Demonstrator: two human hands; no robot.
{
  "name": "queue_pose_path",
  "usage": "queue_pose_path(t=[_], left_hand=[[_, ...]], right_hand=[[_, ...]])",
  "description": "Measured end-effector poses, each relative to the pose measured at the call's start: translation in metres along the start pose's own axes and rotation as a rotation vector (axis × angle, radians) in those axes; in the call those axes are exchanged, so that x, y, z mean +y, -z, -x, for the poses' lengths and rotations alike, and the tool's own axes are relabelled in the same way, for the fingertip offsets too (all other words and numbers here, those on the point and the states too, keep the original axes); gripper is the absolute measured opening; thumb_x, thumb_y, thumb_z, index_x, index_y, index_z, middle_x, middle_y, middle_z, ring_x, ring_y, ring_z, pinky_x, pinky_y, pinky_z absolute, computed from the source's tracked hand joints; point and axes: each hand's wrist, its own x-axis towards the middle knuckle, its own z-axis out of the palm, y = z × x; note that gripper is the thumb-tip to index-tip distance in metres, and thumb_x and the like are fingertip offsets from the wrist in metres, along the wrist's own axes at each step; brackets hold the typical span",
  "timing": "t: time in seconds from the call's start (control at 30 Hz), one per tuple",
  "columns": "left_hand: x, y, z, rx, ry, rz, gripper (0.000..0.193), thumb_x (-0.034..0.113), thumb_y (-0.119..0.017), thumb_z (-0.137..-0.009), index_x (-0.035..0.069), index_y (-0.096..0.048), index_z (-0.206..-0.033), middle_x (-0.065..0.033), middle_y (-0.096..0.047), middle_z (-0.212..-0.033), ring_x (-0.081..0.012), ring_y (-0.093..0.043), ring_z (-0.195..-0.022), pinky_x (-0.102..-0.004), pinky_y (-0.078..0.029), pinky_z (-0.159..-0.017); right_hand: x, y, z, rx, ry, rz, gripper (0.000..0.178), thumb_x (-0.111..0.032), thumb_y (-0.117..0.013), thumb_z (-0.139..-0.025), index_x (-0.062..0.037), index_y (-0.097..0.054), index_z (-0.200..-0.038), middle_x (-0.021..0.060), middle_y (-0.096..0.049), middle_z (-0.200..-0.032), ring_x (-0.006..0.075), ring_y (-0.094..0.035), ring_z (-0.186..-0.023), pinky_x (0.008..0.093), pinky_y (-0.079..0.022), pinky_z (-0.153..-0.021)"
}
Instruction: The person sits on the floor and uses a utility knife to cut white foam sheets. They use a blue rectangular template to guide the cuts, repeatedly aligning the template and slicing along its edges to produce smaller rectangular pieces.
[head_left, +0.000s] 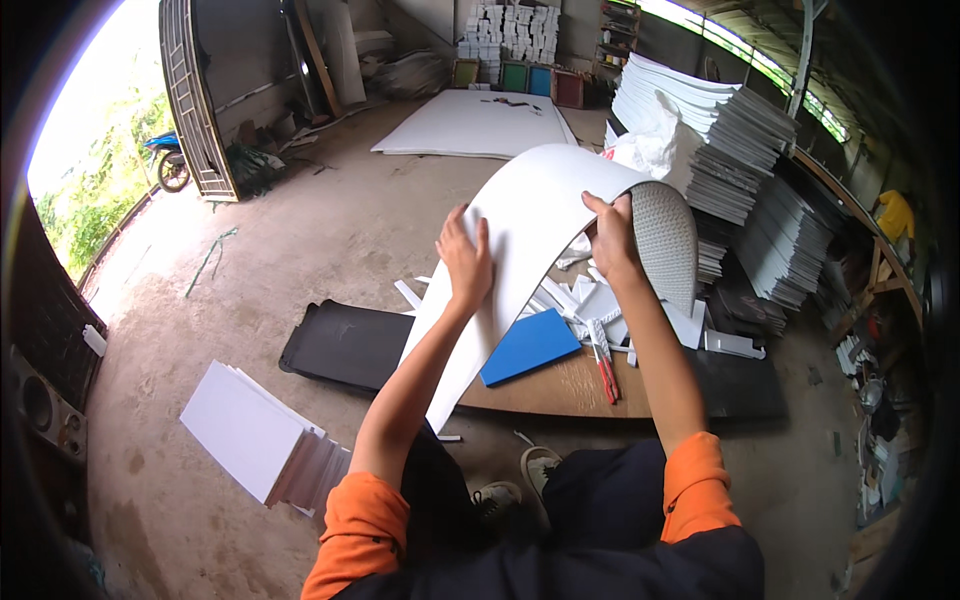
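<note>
A long white flexible sheet arches up in front of me, its near end hanging down toward my legs. My left hand is on the sheet's left edge, thumb on the white face and fingers along the edge. My right hand grips the right edge, thumb on top and the other fingers mostly hidden beneath. Past the right hand, a grey textured surface shows under the bend. Below the sheet, a blue board and red-handled pliers lie on a brown board.
White offcuts are heaped beyond the blue board. A black panel lies left of it, near a stack of white sheets on the floor. Tall sheet stacks stand at right; a large white panel lies farther back.
</note>
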Motion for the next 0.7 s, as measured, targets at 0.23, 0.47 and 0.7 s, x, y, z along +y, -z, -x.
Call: queue_pose_path(t=[0.23,0.47,0.7], left_hand=[[-0.006,0.039,-0.049,-0.152,0.19,0.251,0.048,0.038,-0.053,-0.083,0.0,-0.048,-0.112,-0.0147,-0.058,-0.097,-0.0257,-0.056,-0.089,-0.0321,-0.043,-0.076],[0.016,0.062,-0.065,-0.275,0.171,0.943,0.038,0.015,-0.058,-0.083,-0.002,-0.04,-0.113,-0.0082,-0.053,-0.1,-0.0123,-0.051,-0.09,-0.025,-0.041,-0.08],[0.028,0.04,-0.061,-0.041,0.028,0.878,0.031,0.015,-0.056,-0.084,0.001,-0.04,-0.107,-0.0074,-0.049,-0.1,-0.0116,-0.048,-0.093,-0.0247,-0.039,-0.081]], right_hand=[[-0.029,-0.029,-0.035,-0.213,0.04,0.053,0.028,-0.007,-0.06,-0.075,-0.0003,-0.045,-0.097,0.0107,-0.052,-0.096,0.0179,-0.051,-0.089,0.0296,-0.04,-0.081],[-0.054,-0.044,-0.065,-0.301,-0.034,0.027,0.035,-0.014,-0.061,-0.078,0.0004,-0.045,-0.105,0.0099,-0.054,-0.1,0.0185,-0.053,-0.093,0.0313,-0.043,-0.081],[-0.01,-0.04,-0.027,-0.139,0.081,0.343,0.042,-0.024,-0.061,-0.08,0.0009,-0.046,-0.109,0.015,-0.054,-0.106,0.0226,-0.054,-0.095,0.0328,-0.043,-0.08]])
